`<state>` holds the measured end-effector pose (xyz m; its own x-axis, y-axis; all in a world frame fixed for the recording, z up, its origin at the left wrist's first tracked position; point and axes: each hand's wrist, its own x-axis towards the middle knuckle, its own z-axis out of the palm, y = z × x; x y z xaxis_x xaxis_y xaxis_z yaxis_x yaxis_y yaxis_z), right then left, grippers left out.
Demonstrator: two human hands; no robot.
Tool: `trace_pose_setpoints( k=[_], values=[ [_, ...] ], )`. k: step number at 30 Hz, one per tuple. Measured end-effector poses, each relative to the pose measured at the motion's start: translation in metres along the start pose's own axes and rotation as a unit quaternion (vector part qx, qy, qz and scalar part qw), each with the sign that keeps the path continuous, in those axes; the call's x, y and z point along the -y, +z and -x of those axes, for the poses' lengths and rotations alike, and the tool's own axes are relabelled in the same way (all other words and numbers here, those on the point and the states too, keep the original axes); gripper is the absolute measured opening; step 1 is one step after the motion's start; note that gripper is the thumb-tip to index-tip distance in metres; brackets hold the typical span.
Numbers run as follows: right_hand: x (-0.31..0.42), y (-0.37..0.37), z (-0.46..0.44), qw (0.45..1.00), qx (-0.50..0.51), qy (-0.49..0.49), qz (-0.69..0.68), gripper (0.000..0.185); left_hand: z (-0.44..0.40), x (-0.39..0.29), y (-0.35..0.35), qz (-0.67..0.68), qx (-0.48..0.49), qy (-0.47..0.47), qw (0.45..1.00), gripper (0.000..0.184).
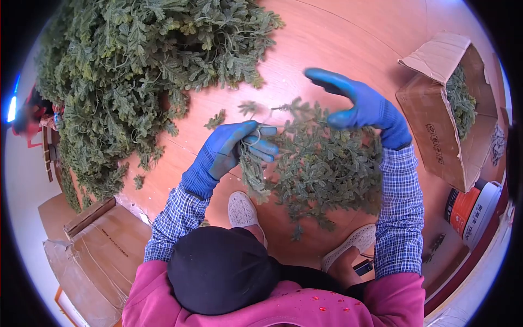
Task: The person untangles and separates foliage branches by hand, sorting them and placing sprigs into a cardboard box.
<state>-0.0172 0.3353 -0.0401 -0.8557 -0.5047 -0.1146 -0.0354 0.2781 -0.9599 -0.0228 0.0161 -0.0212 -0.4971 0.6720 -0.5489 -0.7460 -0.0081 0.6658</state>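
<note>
My left hand [234,146], in a blue knit glove with a coated palm, is closed around the stem of a green artificial pine sprig [252,173], which hangs below the fingers. Thin stems show at the fingertips. Held up to the right, my right hand [354,103] wears a matching glove. Its thumb and fingers are spread, with nothing visible between them. Beneath the right hand and beside the left lies a smaller heap of the same pine sprigs [327,171], between my feet and the hands. A few loose sprigs [216,119] lie just beyond the left hand.
A large mound of artificial greenery [136,60] fills the upper left. An open cardboard box [430,128] with greenery inside stands at right, near an orange and white bucket [471,212]. Another cardboard box [109,245] sits lower left. My shoes [242,210] rest on the reddish floor.
</note>
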Motion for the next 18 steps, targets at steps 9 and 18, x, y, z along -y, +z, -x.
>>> trace_pose_setpoints(
  k=[9, 18],
  values=[
    [0.029, 0.080, 0.010, 0.961, 0.262, 0.077, 0.035, 0.036, 0.022, -0.016, 0.007, -0.206, 0.133, -0.182, 0.952, 0.026],
    [0.051, 0.043, 0.128, 0.947, 0.064, 0.053, 0.310, 0.033, 0.047, -0.022, -0.019, -0.113, 0.132, -0.127, 0.977, 0.040]
  ],
)
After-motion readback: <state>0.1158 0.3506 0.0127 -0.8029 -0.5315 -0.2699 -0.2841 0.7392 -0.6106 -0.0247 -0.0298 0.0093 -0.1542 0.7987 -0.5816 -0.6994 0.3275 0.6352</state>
